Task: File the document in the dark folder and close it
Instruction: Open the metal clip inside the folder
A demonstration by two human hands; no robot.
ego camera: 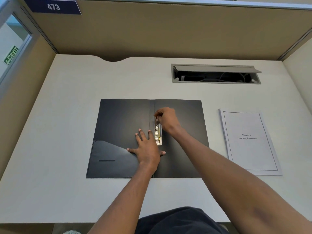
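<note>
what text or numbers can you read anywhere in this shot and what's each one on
"473": white digits on the dark blue plate on the partition's top edge.
"EXIT": green sign seen through the glass at left; it reads mirrored.
"Chapter 6 / Learning Experience": cover of the document; the digit is blurred.
Dark folder: no readable text.
</note>
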